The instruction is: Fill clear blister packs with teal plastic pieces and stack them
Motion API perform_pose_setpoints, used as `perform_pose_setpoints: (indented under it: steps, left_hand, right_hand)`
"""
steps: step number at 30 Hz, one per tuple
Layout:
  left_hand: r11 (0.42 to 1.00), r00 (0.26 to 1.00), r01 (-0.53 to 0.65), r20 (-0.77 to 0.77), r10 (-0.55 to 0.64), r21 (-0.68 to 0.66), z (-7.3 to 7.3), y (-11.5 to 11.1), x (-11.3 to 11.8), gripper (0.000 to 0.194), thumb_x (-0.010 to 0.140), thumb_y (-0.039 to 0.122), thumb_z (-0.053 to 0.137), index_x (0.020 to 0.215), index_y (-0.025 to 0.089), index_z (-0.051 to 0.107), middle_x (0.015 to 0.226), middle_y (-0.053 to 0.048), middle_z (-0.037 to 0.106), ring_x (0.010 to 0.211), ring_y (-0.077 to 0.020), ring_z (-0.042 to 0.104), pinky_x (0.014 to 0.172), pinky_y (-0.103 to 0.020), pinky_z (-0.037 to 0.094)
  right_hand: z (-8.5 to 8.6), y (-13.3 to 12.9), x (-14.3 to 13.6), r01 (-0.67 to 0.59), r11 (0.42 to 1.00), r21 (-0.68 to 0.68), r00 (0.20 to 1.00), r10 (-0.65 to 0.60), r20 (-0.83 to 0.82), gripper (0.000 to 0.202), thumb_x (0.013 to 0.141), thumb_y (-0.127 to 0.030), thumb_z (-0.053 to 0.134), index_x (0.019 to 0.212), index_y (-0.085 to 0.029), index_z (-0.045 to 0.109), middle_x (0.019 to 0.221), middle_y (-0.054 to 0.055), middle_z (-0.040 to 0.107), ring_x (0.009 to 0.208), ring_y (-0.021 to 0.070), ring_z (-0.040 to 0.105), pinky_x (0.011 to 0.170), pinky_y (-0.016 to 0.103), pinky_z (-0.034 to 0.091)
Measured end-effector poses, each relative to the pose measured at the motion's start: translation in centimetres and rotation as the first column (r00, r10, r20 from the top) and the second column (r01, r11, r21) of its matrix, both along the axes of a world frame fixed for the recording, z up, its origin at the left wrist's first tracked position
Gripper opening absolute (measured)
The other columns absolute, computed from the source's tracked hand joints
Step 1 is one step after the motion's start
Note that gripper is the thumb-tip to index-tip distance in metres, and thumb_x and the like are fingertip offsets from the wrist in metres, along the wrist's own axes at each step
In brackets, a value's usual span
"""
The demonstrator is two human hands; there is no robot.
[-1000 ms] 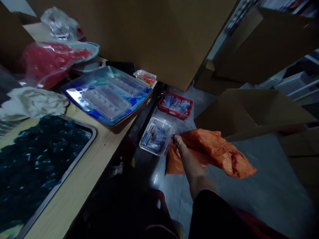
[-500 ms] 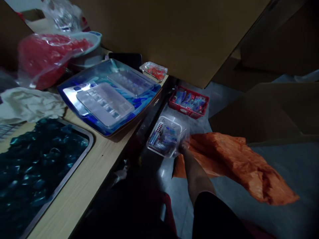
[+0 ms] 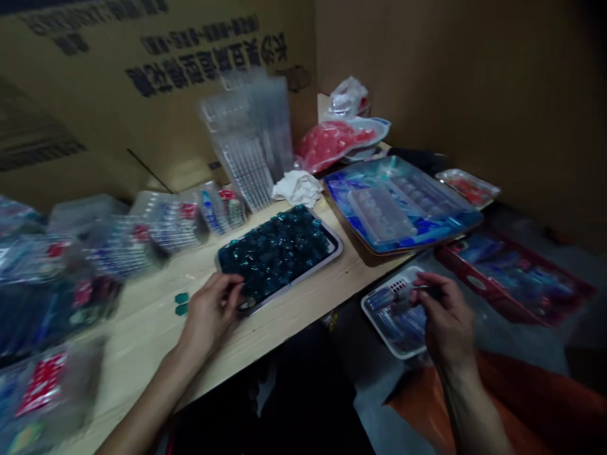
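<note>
My left hand point(image 3: 215, 309) is at the near left corner of a tray point(image 3: 337, 249). Its thumb and fingers are pinched together; what is between them, if anything, is hidden. Dark teal, shiny pieces point(image 3: 279, 249) are heaped in that tray. Two flat green pieces point(image 3: 181, 303) lie on the table left of this hand. My right hand point(image 3: 448, 322) is raised past the table edge, in front of a white basket point(image 3: 393, 347) of clear and bluish packets. Its fingers are closed around a slim dark thing, too blurred to name.
Rows of clear packs point(image 3: 175, 221) line the table's left and back. Clear plastic sheets point(image 3: 251, 139), a white cloth point(image 3: 298, 188) and a blue tray point(image 3: 341, 183) with clear cases stand further along. A red basket point(image 3: 484, 284) and an orange sheet point(image 3: 427, 398) are below, right.
The view has swung left to the table. My right hand has come up from beside the white basket and orange sheet. My left hand has come into view at the teal pieces.
</note>
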State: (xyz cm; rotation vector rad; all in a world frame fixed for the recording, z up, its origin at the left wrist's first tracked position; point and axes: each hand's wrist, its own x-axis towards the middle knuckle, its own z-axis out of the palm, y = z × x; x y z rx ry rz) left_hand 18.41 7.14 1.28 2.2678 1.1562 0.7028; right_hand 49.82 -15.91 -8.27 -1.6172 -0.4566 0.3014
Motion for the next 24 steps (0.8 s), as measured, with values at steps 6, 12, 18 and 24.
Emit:
perform_pose_setpoints:
  steps: [6,12,18,24]
  left_hand:
    - [0.95,0.933,0.312,-0.19,-0.305,0.009,-0.9,2.2,6.1,0.017,0.081,0.024,0.065,0.096,0.021,0.072,0.092,-0.008,0.062,0.085,-0.0236,0.059,0.076,-0.032,0.044]
    - [0.958,0.974,0.225,0.078,-0.214,-0.176,-1.8,3.3,6.2,0.021,0.072,0.007,0.065,0.086,0.02,0.073,0.08,-0.004,0.063,0.073,-0.0187,0.057,0.073,-0.03,0.043]
    - [0.76,0.824,0.15,0.505,0.257,-0.632,-1.6,6.3,2.0,0.011,0.071,0.022,0.072,0.079,0.015,0.071,0.068,-0.001,0.064,0.059,-0.0121,0.056,0.061,-0.025,0.045]
    - [0.632,0.674,0.181,0.563,0.478,-0.754,-0.2,6.8,-7.5,0.028,0.067,0.017,0.079,0.093,0.011,0.073,0.085,-0.008,0.073,0.079,-0.0135,0.066,0.077,-0.025,0.051]
  right_hand:
    - [6.4,9.4,-8.1,-0.59,0.722,-0.361,0.682,0.686,0.255,0.022,0.088,-0.02,0.042,0.098,-0.02,0.063,0.089,0.005,0.061,0.082,0.0188,0.058,0.077,0.032,0.045]
    - [6.0,15.9,-12.5,-0.298,0.763,-0.573,0.671,0.595,0.443,0.028,0.089,-0.015,0.045,0.117,-0.015,0.05,0.109,0.014,0.055,0.095,0.024,0.058,0.082,0.035,0.045]
    - [7.3,18.8,-15.0,0.016,0.594,-0.804,0.58,0.65,0.492,0.017,0.093,-0.011,0.041,0.107,-0.013,0.049,0.105,0.015,0.054,0.09,0.0255,0.062,0.076,0.035,0.044]
    - [6.9,20.2,-16.1,-0.039,0.73,-0.683,0.59,0.568,0.574,0.017,0.093,-0.014,0.038,0.101,-0.014,0.053,0.102,0.015,0.059,0.085,0.023,0.062,0.07,0.032,0.042]
